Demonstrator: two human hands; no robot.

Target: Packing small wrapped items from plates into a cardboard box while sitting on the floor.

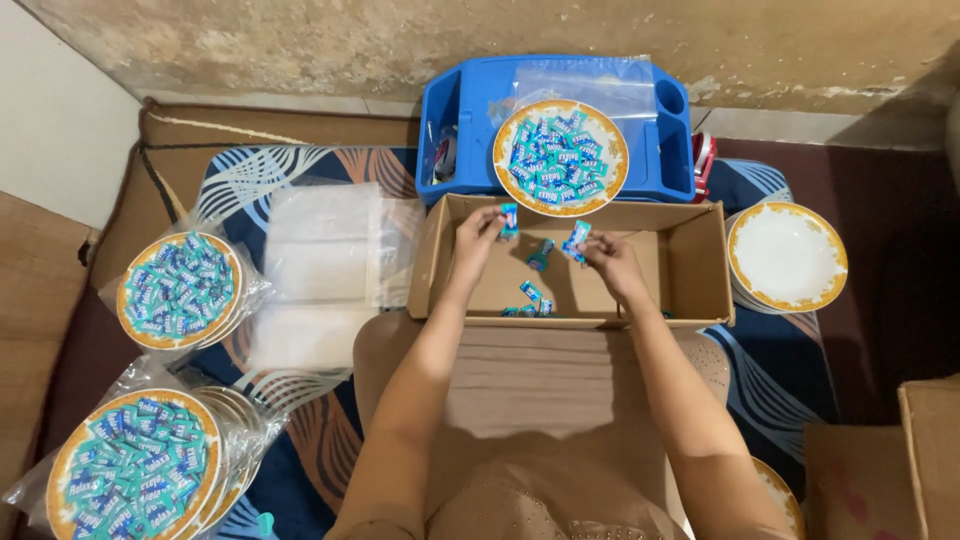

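**Head view.** Looking straight down over the lap onto a patterned floor mat [250,175]. Pinching one blue-wrapped sweet [509,220] in the left hand [478,232], grip narrow, fingertips closed on the wrapper, just above the far left part of an open cardboard box [705,295]. Pinching a second sweet [575,240] in the right hand [610,258], grip likewise narrow, near the middle of the box. Showing a third sweet [540,254] between the two hands; cannot tell whether falling or lying on the box floor. Showing a few loose sweets [530,293] already resting by the near wall of the box.

Lying just beyond the far wall: a blue tray [455,120] carrying a gold-rimmed plate [503,150] heaped with the same sweets, under a clear bag. Standing right of the box: a stack of empty plates [787,255]. Lying left: flat clear bags [325,260], then two bagged plates of sweets [180,290] [135,480].

Judging the step in hand: handling sweets singly, both hands over the box. Judging the demand of a release from here: only a loosening of the fingertips, the box floor lying directly beneath both hands.
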